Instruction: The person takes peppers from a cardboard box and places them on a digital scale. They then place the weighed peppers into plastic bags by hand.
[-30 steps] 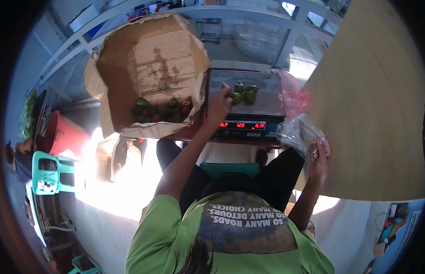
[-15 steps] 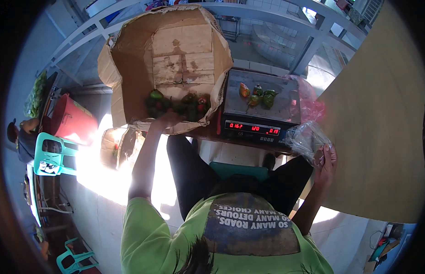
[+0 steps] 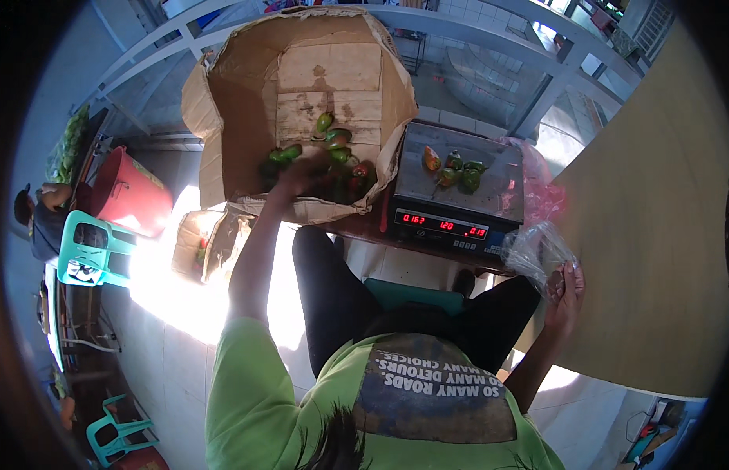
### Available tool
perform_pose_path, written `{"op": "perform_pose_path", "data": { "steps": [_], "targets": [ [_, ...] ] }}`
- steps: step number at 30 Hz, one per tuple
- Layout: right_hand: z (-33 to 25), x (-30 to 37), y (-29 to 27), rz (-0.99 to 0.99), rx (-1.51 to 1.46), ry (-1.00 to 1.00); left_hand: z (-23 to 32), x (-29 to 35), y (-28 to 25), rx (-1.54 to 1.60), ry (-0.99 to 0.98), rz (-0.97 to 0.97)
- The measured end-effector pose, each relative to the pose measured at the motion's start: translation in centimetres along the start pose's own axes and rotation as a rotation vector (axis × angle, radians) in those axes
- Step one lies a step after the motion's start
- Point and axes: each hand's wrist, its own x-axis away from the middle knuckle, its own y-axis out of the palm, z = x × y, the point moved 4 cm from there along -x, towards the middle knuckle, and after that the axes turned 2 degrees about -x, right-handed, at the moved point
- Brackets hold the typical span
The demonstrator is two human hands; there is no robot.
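Note:
My left hand reaches into a large open cardboard box and rests among green and reddish peppers at its bottom; whether it grips one is unclear. Right of the box stands a grey digital scale with a few peppers on its pan and red digits lit. My right hand is lower right, beside the scale, holding a crumpled clear plastic bag.
A tan wooden board fills the right side. A pink bag lies behind the scale. On the floor at left are a red tub, a teal plastic chair, a small carton and another person.
My left hand left the scale pan, where peppers now lie, and moved left into the cardboard box. My right hand kept hold of the plastic bag.

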Motion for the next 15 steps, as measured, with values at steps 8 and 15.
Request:
{"op": "perform_pose_path", "data": {
  "steps": [8,15],
  "targets": [
    [0.5,0.1,-0.5,0.034,-0.002,-0.005,-6.5,1.2,-1.8,-0.08,-0.274,0.164],
    [0.4,0.7,2.3,-0.027,0.032,0.052,-6.5,0.3,0.2,0.512,-0.419,-0.071]
  ]
}}
